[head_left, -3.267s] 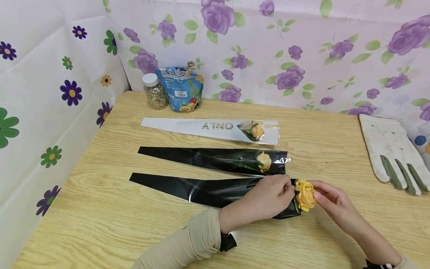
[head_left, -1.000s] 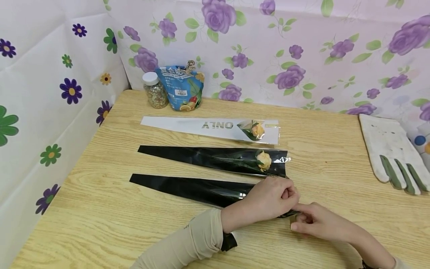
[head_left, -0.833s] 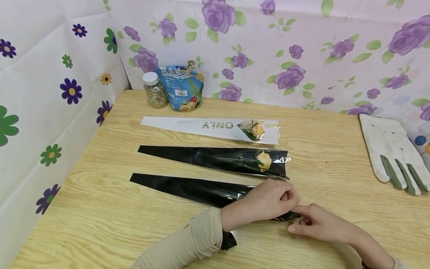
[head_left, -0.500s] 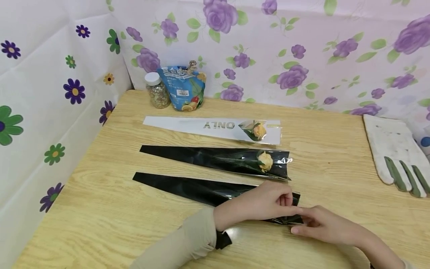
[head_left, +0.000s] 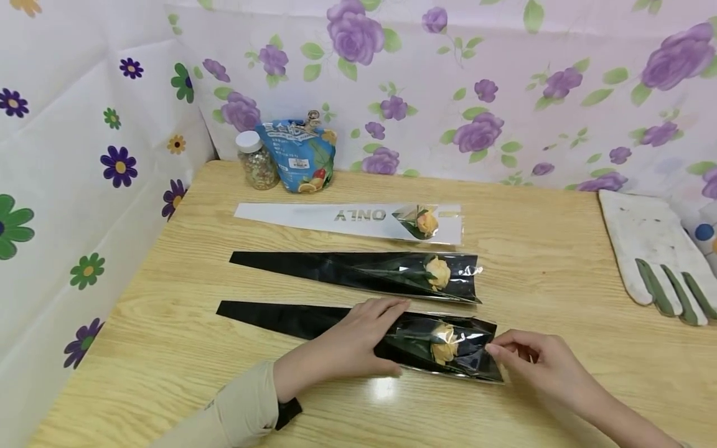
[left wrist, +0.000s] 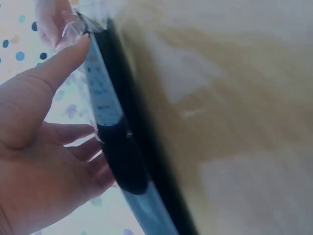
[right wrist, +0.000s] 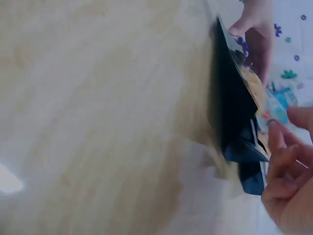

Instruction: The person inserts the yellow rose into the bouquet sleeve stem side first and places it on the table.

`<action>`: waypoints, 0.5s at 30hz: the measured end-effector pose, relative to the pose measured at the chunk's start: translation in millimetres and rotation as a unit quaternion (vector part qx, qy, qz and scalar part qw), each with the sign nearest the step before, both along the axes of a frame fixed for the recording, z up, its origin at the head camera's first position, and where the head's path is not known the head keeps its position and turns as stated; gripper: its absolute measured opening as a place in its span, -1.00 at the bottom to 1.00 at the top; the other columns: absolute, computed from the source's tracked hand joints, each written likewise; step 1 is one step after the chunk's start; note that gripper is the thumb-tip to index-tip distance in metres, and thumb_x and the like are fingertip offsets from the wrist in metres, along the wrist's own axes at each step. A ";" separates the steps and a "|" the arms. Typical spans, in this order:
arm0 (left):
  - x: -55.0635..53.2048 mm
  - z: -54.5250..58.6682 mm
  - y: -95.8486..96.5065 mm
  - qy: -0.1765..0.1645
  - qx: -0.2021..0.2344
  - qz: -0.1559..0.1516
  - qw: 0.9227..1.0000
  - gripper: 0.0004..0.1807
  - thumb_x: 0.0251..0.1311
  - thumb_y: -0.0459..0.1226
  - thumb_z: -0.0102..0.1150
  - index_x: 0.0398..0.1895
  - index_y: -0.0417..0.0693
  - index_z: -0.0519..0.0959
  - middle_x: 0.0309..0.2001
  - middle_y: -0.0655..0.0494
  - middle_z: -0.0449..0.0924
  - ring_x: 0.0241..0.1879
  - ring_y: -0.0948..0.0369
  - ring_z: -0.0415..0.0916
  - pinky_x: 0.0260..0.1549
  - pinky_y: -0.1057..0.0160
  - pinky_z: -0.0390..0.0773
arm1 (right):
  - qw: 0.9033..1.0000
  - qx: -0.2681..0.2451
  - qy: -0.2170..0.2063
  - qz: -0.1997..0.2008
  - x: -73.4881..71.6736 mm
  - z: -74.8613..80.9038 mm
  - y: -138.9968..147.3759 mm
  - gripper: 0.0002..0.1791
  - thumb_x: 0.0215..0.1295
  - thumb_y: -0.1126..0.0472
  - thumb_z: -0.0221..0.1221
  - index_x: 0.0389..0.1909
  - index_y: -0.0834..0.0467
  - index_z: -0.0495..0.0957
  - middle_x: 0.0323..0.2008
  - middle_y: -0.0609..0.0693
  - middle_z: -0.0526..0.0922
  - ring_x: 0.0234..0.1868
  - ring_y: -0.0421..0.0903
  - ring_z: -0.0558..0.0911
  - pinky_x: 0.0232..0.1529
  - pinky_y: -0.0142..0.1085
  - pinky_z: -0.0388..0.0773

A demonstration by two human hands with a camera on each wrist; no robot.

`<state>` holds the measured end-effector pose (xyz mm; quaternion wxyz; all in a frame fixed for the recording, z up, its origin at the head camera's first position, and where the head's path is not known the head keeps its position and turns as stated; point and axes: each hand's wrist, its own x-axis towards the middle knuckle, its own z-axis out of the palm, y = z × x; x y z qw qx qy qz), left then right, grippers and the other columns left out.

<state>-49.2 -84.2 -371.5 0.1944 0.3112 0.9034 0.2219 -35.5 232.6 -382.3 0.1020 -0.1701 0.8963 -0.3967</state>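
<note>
A yellow rose [head_left: 444, 344] lies inside the nearest black flower sleeve [head_left: 263, 316], under its clear film front. My left hand [head_left: 350, 342] rests across the middle of this sleeve, thumb along the near edge and fingers over the far edge. In the left wrist view, its thumb [left wrist: 68, 58] lies extended beside the film. At the wide mouth on the right, my right hand [head_left: 546, 364] pinches the sleeve's edge between thumb and forefinger. The right wrist view shows the black back [right wrist: 232, 93] of the sleeve and the mouth standing somewhat open by the fingers [right wrist: 276, 137].
Farther back lie another black sleeve [head_left: 330, 266] with a pale yellow rose [head_left: 438, 273] and a white sleeve [head_left: 291, 216] with a rose [head_left: 427, 221]. A jar [head_left: 259, 163] and a blue bag [head_left: 299, 158] stand by the wall. White gloves [head_left: 650, 249] lie at the right.
The yellow rose, earlier sticking out of the sleeve's mouth, now lies inside it. My left hand has moved left from the mouth and spread. My right hand has shifted to the mouth's edge.
</note>
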 end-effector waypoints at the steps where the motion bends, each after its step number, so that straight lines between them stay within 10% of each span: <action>1: 0.6 -1.9 -3.3 0.000 -0.004 0.004 1.000 0.04 0.04 0.14 0.25 0.48 0.11 -0.11 0.43 0.07 -0.02 0.41 0.08 -0.07 0.31 -0.05 0.02 | 1.000 -0.011 -0.001 -0.002 0.5 -0.7 -0.5 -0.93 0.28 0.15 0.17 -0.31 -0.08 0.62 -0.68 -0.22 0.42 -0.68 -0.28 0.33 -0.68 -0.41 0.27; 15: 1.5 -9.0 -19.0 0.016 -0.018 0.042 0.999 -0.08 0.04 0.03 0.32 0.43 0.05 0.09 0.27 0.10 0.23 0.31 0.08 0.13 0.27 0.01 0.14 | 0.976 -0.190 -0.108 0.007 9.5 -18.7 3.8 -0.86 0.38 0.35 0.00 -0.19 0.36 0.46 -0.38 0.03 0.56 -0.41 -0.18 0.58 -0.41 -0.31 0.56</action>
